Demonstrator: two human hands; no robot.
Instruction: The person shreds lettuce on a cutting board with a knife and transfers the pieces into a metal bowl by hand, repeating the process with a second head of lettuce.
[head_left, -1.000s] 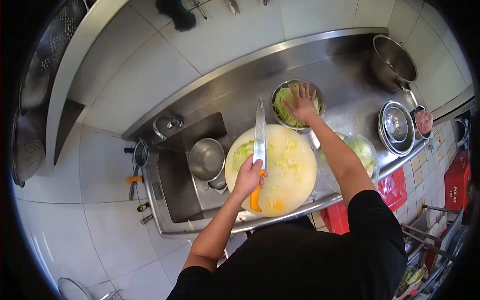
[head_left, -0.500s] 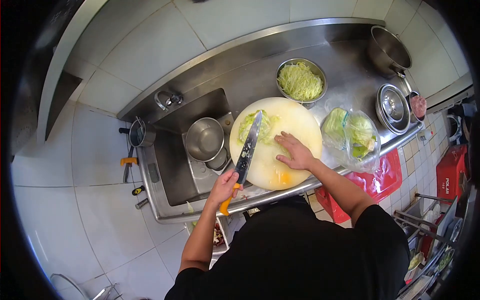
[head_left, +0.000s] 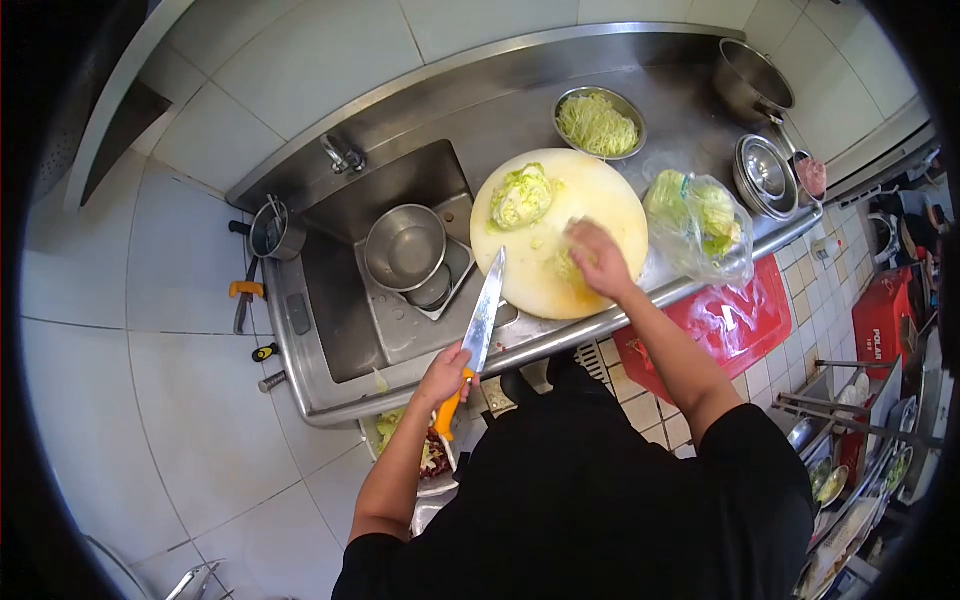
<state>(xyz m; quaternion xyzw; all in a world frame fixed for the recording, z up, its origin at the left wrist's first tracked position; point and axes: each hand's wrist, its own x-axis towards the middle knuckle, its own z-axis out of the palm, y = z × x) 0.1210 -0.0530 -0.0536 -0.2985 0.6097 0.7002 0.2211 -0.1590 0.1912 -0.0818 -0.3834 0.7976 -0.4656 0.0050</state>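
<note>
Since half a sec ago the knife (head_left: 484, 305) has swung off the cutting board (head_left: 600, 205) & now hangs over the sink edge at the counter's front, blade pointing up-right toward the board; the right hand (head_left: 594, 257) has slid toward the board's near right part, where it lies on loose cabbage scraps. Left hand (head_left: 447, 374) is closed round the orange handle. Right hand is curled over the scraps, fingers bent, but whether it grips any can't be told. A cabbage chunk (head_left: 520, 195) sits uncut on the board's far left, apart from both hands. Behind the board, a steel bowl (head_left: 598, 122) holds shredded cabbage, so part of the cutting looks done. Left to do, prob: the chunk on the board, plus more cabbage in the plastic bag (head_left: 700, 225) just right of it. An empty pot (head_left: 405, 250) stands in the sink (head_left: 340, 300)
</note>
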